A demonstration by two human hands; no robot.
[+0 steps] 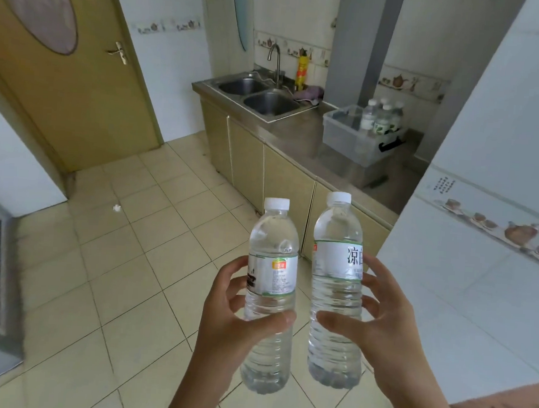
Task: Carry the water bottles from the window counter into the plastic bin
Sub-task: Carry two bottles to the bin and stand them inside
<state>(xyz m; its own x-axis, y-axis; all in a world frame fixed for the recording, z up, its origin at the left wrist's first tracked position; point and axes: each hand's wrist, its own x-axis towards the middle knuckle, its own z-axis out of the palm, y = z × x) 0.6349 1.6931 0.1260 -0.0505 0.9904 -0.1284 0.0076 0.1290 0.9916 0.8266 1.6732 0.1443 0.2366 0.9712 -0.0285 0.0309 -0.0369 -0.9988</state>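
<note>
Left grip: my left hand [239, 312] wraps a water bottle [270, 298], thumb across the front below the label, fingers curled round the left side.
Right grip: my right hand [378, 317] wraps a second water bottle [337, 290], thumb on the front ribs, fingers curled behind the right side of the label.
Carried bottles: both upright, white caps on, clear and filled; I hold them side by side with a narrow gap between them, over the tiled floor [137, 274].
Labels: the left bottle shows small print and a small coloured mark; the right bottle shows large dark characters, partly cut off by my fingers.
Plastic bin: a clear plastic bin [348, 136] rests on the steel bench [301, 133], well ahead of my hands and to the right of the double sink [259, 94].
Bin contents: several capped bottles [382, 116] stand upright at its far right end; I cannot tell their exact number.
Bench surroundings: a curved tap [275, 60] stands behind the sink, a yellow bottle [302, 71] just beside it and a pinkish cloth [309, 93] near its foot.
Room: a wooden door [64, 81] at left; a small white scrap [116, 207] on the floor.
</note>
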